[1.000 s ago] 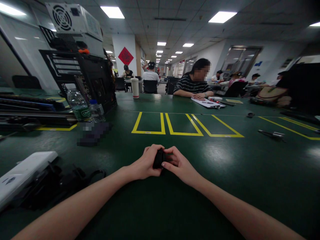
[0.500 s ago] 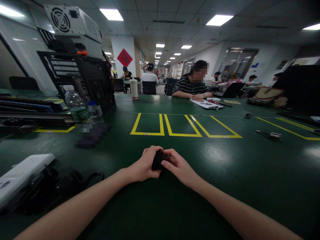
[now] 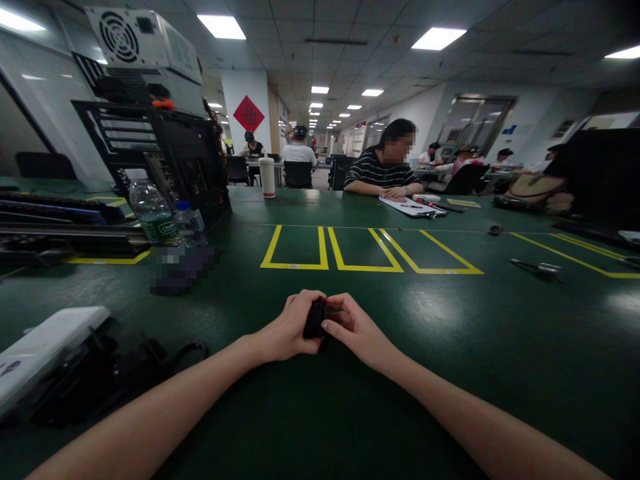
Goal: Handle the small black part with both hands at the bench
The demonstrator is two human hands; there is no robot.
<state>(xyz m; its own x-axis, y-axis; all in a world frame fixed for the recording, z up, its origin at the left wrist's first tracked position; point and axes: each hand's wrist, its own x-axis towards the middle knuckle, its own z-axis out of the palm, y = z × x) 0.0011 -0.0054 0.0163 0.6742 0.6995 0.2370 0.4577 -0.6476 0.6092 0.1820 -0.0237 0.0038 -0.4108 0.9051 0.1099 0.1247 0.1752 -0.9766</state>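
The small, boxy, matte black object point(image 3: 314, 319) lies directly between the two hands, above or on the dark green desk point(image 3: 320, 413); whether it rests there I cannot tell. It is nearer the left hand point(image 3: 287, 328), set right inside its curve: the fingers wrap the far side, the thumb presses the near side. The right hand point(image 3: 359, 331) comes from the right, half curled, thumb and fingertips at the object's right edge; whether they pinch it is unclear. The visible part looks longer front to back than across, plain and dark, with little detail showing.
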